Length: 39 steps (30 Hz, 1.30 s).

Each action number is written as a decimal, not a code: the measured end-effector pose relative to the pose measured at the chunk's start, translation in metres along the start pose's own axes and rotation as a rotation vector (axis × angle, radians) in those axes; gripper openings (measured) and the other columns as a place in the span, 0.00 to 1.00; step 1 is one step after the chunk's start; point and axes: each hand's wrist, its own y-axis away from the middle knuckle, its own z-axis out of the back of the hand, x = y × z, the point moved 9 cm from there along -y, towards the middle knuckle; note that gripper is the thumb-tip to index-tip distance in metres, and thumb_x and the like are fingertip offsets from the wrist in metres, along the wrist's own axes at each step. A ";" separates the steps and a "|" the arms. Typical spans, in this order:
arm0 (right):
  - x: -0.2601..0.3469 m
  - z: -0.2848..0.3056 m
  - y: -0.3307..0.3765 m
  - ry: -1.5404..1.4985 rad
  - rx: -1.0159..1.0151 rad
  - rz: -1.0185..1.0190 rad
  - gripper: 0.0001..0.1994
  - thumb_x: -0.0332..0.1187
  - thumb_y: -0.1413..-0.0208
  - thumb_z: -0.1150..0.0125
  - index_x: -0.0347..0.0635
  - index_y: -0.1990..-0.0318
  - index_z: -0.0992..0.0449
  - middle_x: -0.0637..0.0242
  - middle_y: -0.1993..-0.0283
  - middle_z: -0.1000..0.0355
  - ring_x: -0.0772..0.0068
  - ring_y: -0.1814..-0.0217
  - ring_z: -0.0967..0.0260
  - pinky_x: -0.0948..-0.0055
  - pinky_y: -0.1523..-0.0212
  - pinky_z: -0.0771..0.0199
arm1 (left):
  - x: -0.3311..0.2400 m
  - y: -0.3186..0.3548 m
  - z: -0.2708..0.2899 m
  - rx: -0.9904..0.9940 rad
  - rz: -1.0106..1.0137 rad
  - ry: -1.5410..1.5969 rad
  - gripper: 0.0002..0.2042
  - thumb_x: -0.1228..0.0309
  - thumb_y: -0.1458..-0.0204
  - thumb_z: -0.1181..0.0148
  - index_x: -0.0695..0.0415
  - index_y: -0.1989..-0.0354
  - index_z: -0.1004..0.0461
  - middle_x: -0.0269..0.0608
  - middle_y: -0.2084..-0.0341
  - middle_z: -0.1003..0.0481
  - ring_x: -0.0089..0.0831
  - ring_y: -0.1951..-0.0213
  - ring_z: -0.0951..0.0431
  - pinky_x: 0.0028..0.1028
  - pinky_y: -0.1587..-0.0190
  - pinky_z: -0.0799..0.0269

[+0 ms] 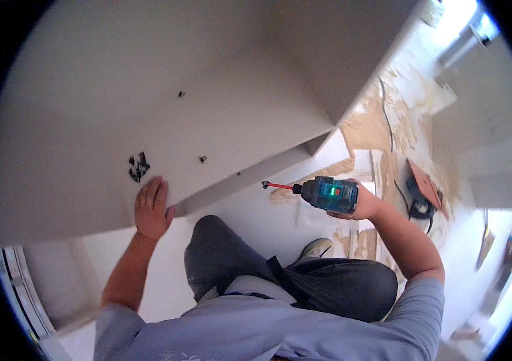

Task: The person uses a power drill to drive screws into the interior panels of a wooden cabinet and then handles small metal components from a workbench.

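Observation:
My right hand (pixel 361 201) is wrapped round a cordless drill (pixel 331 194) with small green lights on its body. A long red bit (pixel 281 186) points left from its chuck. At the bit's tip sits a small dark piece (pixel 265 185), perhaps a screw or fitting, too small to name. With fingers stretched out, my left hand (pixel 152 207) rests on the front edge of a pale cabinet's bottom panel (pixel 232 120). Just beyond its fingertips lies a loose pile of small black fittings (pixel 139 166). Two more small dark pieces (pixel 203 159) lie apart on the panel.
Tall side panels of the cabinet rise around the panel. To the right, sawdust (pixel 367 129) covers parts of the floor, and a black cable (pixel 386 108) runs across it. A dark power tool with a reddish-brown plate (pixel 427 186) stands farther right. My bent knees are close to the cabinet.

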 end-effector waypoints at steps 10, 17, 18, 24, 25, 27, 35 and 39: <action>-0.107 -0.062 -0.081 -0.049 0.175 -0.094 0.23 0.28 0.53 0.25 0.40 0.48 0.23 0.66 0.56 0.19 0.72 0.57 0.24 0.64 0.50 0.23 | 0.022 -0.003 -0.022 -0.089 0.001 -0.058 0.40 0.70 0.62 0.30 0.53 0.33 0.35 0.40 0.32 0.36 0.42 0.32 0.35 0.43 0.32 0.37; -0.130 -0.112 -0.163 -0.429 0.010 -0.258 0.26 0.20 0.48 0.37 0.38 0.39 0.31 0.54 0.46 0.22 0.63 0.52 0.22 0.62 0.48 0.20 | 0.040 0.063 -0.068 -0.434 0.065 0.155 0.29 0.67 0.51 0.33 0.54 0.38 0.31 0.44 0.32 0.35 0.48 0.34 0.34 0.49 0.32 0.39; -0.126 -0.118 -0.173 -0.482 -0.047 -0.259 0.27 0.20 0.48 0.38 0.36 0.38 0.33 0.52 0.46 0.22 0.60 0.53 0.22 0.62 0.49 0.20 | 0.027 0.093 -0.094 -0.423 0.101 0.229 0.28 0.66 0.49 0.34 0.54 0.38 0.31 0.45 0.32 0.35 0.48 0.33 0.35 0.49 0.32 0.40; -0.141 -0.135 -0.257 -0.429 -0.077 -0.298 0.29 0.32 0.46 0.39 0.33 0.36 0.35 0.50 0.44 0.24 0.62 0.58 0.23 0.65 0.55 0.21 | 0.010 0.277 -0.334 0.106 0.815 0.431 0.35 0.62 0.45 0.38 0.50 0.27 0.43 0.41 0.26 0.47 0.44 0.26 0.48 0.47 0.26 0.54; -0.144 -0.134 -0.272 -0.428 -0.077 -0.296 0.29 0.33 0.45 0.39 0.33 0.36 0.35 0.50 0.44 0.23 0.61 0.58 0.23 0.65 0.55 0.21 | 0.011 0.284 -0.341 0.174 0.852 0.343 0.36 0.61 0.44 0.40 0.49 0.26 0.44 0.41 0.25 0.48 0.43 0.25 0.50 0.47 0.25 0.57; -0.151 -0.126 -0.293 -0.416 -0.131 -0.328 0.28 0.34 0.44 0.40 0.34 0.36 0.35 0.51 0.45 0.23 0.62 0.57 0.23 0.65 0.55 0.21 | 0.011 0.293 -0.346 0.249 0.885 0.264 0.37 0.59 0.43 0.42 0.48 0.25 0.46 0.40 0.24 0.50 0.41 0.24 0.53 0.46 0.23 0.61; -0.158 -0.105 -0.366 -0.373 -0.210 -0.393 0.25 0.36 0.40 0.42 0.36 0.36 0.34 0.52 0.48 0.22 0.61 0.59 0.23 0.64 0.54 0.21 | 0.021 0.292 -0.339 0.282 0.877 0.357 0.36 0.59 0.43 0.44 0.49 0.25 0.45 0.41 0.23 0.51 0.42 0.23 0.54 0.48 0.23 0.66; -0.151 -0.111 -0.384 -0.316 -0.107 -0.422 0.25 0.36 0.40 0.41 0.35 0.38 0.33 0.53 0.50 0.21 0.62 0.60 0.23 0.65 0.55 0.21 | 0.019 0.294 -0.337 0.242 0.871 0.369 0.35 0.59 0.44 0.44 0.49 0.25 0.44 0.42 0.24 0.50 0.42 0.23 0.54 0.49 0.23 0.65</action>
